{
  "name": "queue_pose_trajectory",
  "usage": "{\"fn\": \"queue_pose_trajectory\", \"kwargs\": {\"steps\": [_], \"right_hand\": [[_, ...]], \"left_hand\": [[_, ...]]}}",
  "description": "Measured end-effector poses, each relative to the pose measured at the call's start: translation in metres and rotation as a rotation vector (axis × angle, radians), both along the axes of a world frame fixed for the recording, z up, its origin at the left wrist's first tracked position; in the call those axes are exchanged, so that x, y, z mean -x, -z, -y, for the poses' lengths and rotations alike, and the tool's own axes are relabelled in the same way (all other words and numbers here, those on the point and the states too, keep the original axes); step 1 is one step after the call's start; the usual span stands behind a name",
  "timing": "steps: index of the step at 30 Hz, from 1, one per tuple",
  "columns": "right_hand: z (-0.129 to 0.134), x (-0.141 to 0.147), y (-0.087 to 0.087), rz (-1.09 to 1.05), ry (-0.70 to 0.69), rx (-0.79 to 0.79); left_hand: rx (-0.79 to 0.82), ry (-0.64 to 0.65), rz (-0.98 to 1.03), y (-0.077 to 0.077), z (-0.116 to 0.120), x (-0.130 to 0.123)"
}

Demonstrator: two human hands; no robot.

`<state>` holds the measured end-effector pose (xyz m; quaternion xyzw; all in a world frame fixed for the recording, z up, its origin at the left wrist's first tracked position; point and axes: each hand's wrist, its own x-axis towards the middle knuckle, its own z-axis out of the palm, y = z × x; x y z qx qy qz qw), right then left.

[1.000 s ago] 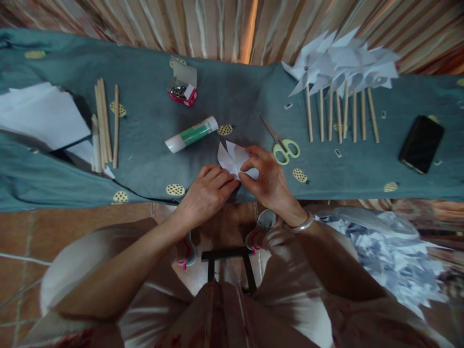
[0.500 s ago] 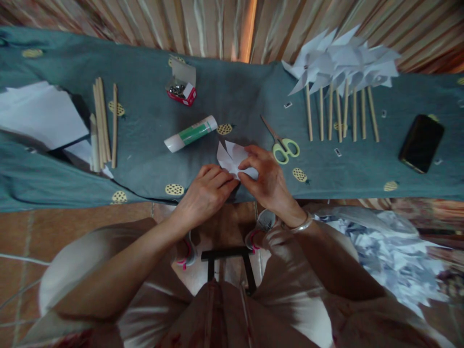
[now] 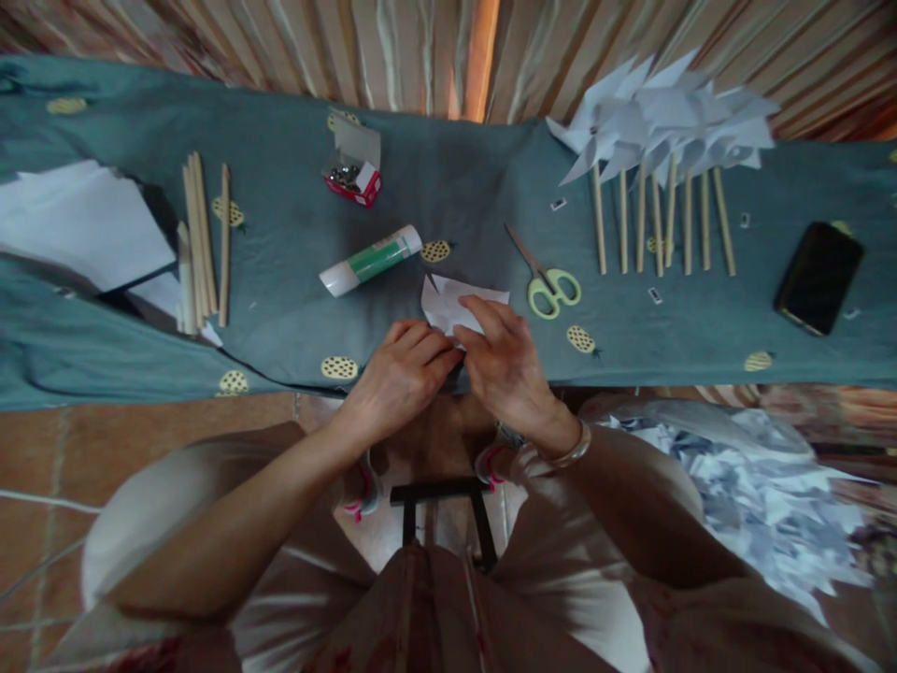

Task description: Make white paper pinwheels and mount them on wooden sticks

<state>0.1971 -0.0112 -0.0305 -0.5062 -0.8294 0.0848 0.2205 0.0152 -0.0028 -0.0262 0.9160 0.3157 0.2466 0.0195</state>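
A small white piece of paper (image 3: 448,301) with slits cut into it lies at the table's front edge, between my hands. My left hand (image 3: 403,374) is closed on its near left side, fingertips pinched together. My right hand (image 3: 508,365) rests over the right part with bent fingers, thumb and index close to the paper's middle. The fingertips hide the paper's near edge. Just beyond it lies a green and white glue stick (image 3: 371,261). To the right are scissors (image 3: 550,285) with light green handles, their blades apart from the paper.
Paper pinwheels (image 3: 665,121) on wooden sticks lie at the back right, near a black phone (image 3: 818,278). An opened red box (image 3: 354,173) holds small metal pieces. Wooden sticks (image 3: 200,243) and white sheets (image 3: 77,220) are at left. Paper scraps (image 3: 757,505) fill a bag below right.
My right hand has turned and shifted slightly, its fingers now lower over the paper. The paper's right flap, raised before, now looks flatter. My left hand has stayed nearly in place.
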Motion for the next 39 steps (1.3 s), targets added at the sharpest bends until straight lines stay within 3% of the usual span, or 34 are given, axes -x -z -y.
{"fn": "queue_pose_trajectory", "kwargs": {"steps": [11, 19, 27, 39], "right_hand": [[-0.002, -0.010, 0.005, 0.004, -0.012, -0.113], [-0.001, -0.003, -0.001, 0.165, -0.039, -0.184], [0.002, 0.004, 0.011, 0.075, -0.092, -0.040], [-0.013, -0.027, 0.000, -0.044, 0.048, 0.015]], "left_hand": [[0.010, -0.011, 0.002, 0.002, 0.000, 0.000], [0.010, -0.011, -0.007, 0.001, 0.000, -0.001], [-0.015, 0.004, -0.004, 0.000, -0.003, 0.000], [-0.022, -0.023, -0.015, 0.001, -0.004, 0.002]]}}
